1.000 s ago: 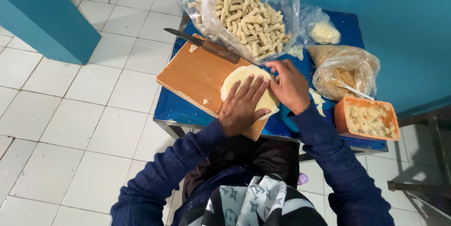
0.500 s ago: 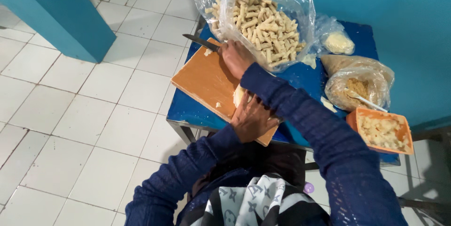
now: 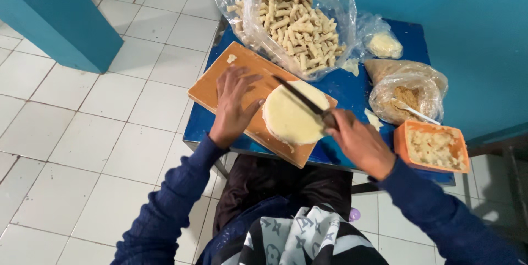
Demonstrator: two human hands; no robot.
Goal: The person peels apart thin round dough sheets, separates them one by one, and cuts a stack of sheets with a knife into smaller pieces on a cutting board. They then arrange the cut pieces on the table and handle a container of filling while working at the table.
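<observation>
— White floor tiles all round, teal wall at twelve o'clock, small blue worktop [image 3: 352, 91] in the middle. On it?

— Wooden board [image 3: 220, 86] lying at a slant, pale dough disc [image 3: 291, 117] flat on the board's five o'clock end.

— Hands?

— Left hand [image 3: 234, 105] released, fingers spread, palm resting on the board at nine o'clock of the disc, just beside it, not on it. Right hand [image 3: 360, 143] clenched round the handle of a knife [image 3: 300, 97], blade slanting across the disc toward ten o'clock, over its top; touching or just above, cannot tell.

— Step in hand?

— Looks like the start of a cut: blade lined up, no cut visible in the disc.

— Next move calls for what?

— Probably pressing the blade straight down through the disc, board steadied, left fingers kept off the blade's line.

— Around?

— Big clear bag of pale sticks [image 3: 294, 25] at twelve o'clock of the board, touching its far edge. Bag of crumbs [image 3: 404, 97] with a spoon at three o'clock, small bag [image 3: 384, 44] at two. Orange tub [image 3: 432, 146] of pale chunks at four, near the right wrist.
</observation>
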